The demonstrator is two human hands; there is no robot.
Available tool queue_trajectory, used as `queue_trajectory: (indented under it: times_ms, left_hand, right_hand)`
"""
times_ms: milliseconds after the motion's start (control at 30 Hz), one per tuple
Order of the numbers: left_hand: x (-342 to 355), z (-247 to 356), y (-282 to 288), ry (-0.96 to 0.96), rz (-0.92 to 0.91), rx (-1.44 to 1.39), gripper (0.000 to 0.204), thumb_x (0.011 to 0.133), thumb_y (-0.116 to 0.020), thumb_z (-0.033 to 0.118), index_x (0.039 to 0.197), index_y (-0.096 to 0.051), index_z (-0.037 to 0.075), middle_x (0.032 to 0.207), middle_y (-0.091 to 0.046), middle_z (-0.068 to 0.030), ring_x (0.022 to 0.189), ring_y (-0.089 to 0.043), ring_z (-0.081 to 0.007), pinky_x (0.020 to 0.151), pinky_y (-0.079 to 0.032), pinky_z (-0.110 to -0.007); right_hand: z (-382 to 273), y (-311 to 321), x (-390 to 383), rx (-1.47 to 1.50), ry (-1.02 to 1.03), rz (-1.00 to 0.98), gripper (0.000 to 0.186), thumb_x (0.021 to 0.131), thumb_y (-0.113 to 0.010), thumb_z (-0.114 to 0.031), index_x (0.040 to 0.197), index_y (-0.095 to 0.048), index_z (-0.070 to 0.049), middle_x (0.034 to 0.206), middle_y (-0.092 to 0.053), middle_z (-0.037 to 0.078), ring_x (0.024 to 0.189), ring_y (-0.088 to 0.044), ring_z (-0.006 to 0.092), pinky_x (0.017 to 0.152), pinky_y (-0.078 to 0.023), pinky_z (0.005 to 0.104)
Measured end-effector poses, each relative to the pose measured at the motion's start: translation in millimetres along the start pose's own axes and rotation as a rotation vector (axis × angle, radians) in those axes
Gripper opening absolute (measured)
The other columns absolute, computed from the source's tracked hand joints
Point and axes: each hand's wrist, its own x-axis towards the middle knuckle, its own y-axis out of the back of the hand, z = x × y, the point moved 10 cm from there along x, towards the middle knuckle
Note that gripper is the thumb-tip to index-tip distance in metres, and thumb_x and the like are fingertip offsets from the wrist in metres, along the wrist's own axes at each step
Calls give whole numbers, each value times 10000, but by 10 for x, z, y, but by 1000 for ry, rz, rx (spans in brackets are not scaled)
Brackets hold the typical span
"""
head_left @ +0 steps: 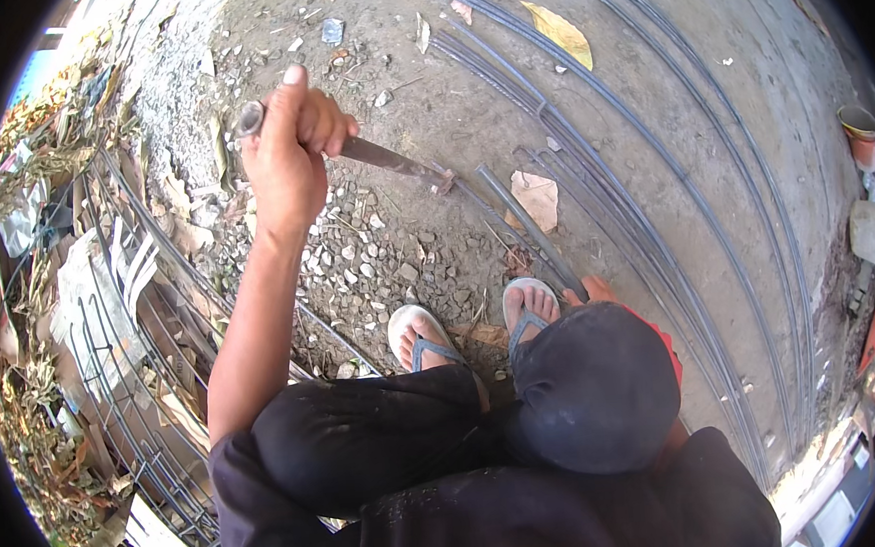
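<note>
My left hand (295, 147) is closed round a dark, worn steel bar tool (385, 156), thumb lying along the top. A rounded butt pokes out on the left of the fist, and the far end meets a thin ribbed rebar rod (494, 213) low over the ground. Beside that rod slants a thicker grey metal bar (524, 218), running down toward my right knee. There, my right hand (596, 290) wraps its fingers about the bar's lower part. My knee hides most of that hand and the bar's end.
Long bundled rebar rods (645, 231) curve across the concrete on the right. Gravel (352, 264) lies before my sandalled feet. Bent wire frames (129, 393) and dry leaves (44, 478) pile up on the left. A rusty can (860, 137) stands at the far right.
</note>
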Motion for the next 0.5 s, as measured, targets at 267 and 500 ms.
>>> queue_trajectory:
  times_ms: [267,500]
  left_hand:
    - [162,-57,-18,-33,106,40,505,1054,-575,273,600,-410,125,535,-393,-12,501,-433,-152,591,-502,-380]
    - [194,-93,-11,-37,161,24,475,1058,-548,218,614,-414,112,542,-400,-21,501,-438,-161,593,-513,-391]
  right_hand:
    - [13,118,-55,-13,33,34,376,847,-785,-359,912,-634,-21,881,-575,162,880,-599,394,747,-478,477]
    - [-126,331,-95,70,53,109,347,848,-786,-357,932,-657,-46,895,-585,141,872,-607,363,741,-476,457]
